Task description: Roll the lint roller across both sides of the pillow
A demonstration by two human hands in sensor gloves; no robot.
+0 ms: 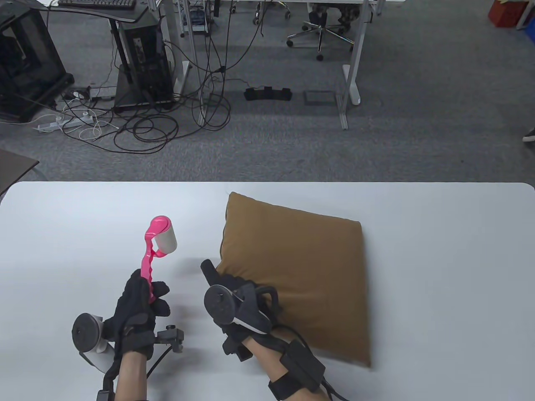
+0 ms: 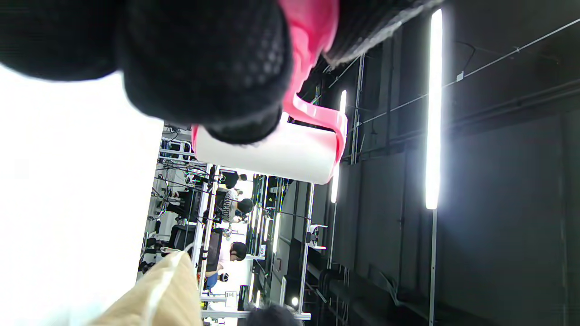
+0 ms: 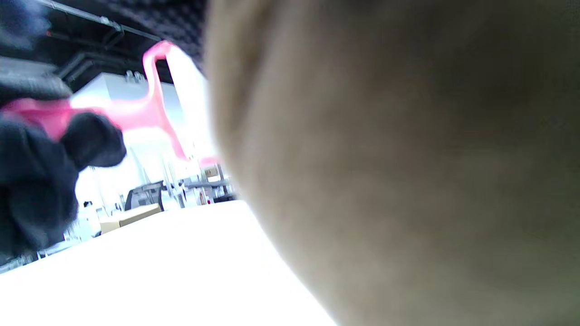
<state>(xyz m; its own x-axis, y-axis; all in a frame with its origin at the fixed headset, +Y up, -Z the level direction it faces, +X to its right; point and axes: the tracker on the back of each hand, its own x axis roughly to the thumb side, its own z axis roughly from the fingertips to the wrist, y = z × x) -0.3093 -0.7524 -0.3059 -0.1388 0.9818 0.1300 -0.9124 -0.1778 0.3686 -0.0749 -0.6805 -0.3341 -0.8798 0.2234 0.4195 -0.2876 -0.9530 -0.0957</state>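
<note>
Grey office carpet, tangled cables (image 1: 138, 125) and a swivel chair (image 1: 322, 31) can be seen behind the white table (image 1: 439, 259), pretty standard lab clutter. On the table a brown pillow (image 1: 301, 267) is laid flat, right of centre, turned a bit so one corner points to the far edge. A pink lint roller (image 1: 154, 250) is gripped by the left hand (image 1: 138, 313), fingers wrapped tight around the handle, with the white roll held up in the air and well left of the pillow, not touching it. In the left wrist view the roll (image 2: 272, 156) is seen just past the gloved fingertips (image 2: 217, 68). The right hand (image 1: 240, 303) is rested at the pillow's near left edge; how its fingers are set can't really be told, since they're hidden by the tracker. Most of the right wrist view is filled by blurry pillow fabric (image 3: 408, 158).
</note>
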